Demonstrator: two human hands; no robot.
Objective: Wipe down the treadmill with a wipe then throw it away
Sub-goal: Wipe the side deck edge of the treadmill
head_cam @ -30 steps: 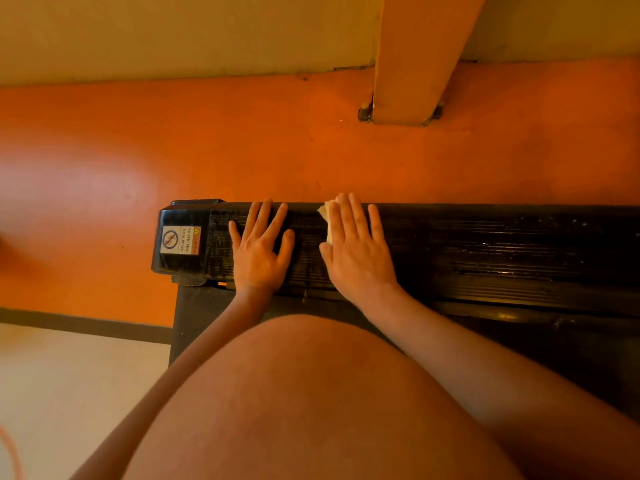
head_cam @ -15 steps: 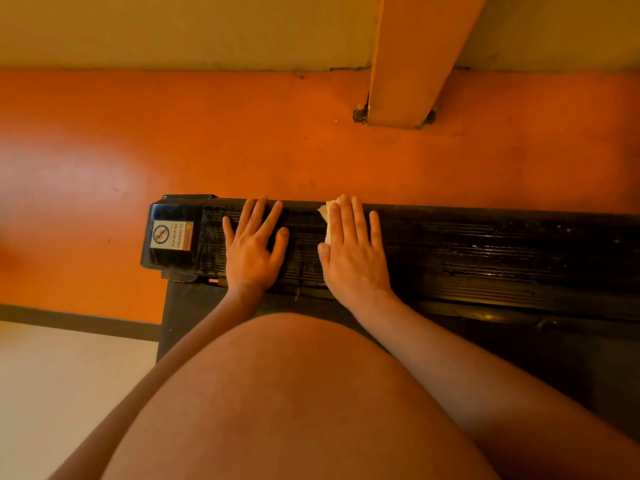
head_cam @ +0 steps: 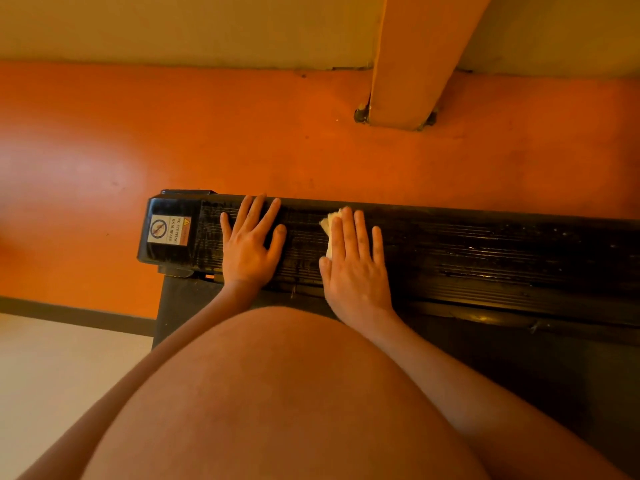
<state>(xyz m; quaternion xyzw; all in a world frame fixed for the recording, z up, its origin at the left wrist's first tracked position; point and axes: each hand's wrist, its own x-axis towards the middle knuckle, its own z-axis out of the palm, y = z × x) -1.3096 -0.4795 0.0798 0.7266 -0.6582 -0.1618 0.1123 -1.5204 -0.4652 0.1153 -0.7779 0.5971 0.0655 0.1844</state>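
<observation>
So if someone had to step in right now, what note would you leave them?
Left hand: flat and open, resting on the treadmill's black side rail, near the warning sticker.
Right hand: flat, pressing the wipe onto the rail.
Done: the rail looks wet-streaked around the hands.
Left: finish wiping, then bin the wipe; no bin in view.

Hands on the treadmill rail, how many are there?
2. The left hand lies flat on the rail beside the warning sticker; the right hand, to its right, presses the wipe onto the rail. No other hand shows.
</observation>
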